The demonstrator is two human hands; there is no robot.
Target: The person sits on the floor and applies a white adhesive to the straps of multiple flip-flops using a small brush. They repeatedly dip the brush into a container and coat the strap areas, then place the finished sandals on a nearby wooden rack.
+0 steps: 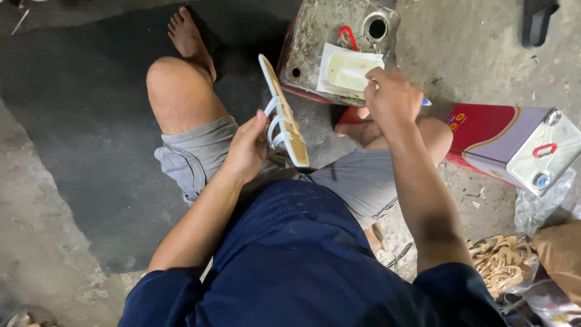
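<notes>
My left hand (248,148) grips a white strapped sandal (283,115) by its straps, holding it on edge with the tan insole turned right. My right hand (392,95) is closed on a small tool with a blue end (426,102), its tip over a white tray of pale yellowish glue (350,71). The tray rests on top of a dirty metal can (321,36) standing in front of my knees.
A red and silver tin can (514,142) lies on its side at the right. Tan cut-out sandal parts (499,260) and plastic bags (538,209) sit at lower right. My bare foot (189,36) rests on the dark concrete floor.
</notes>
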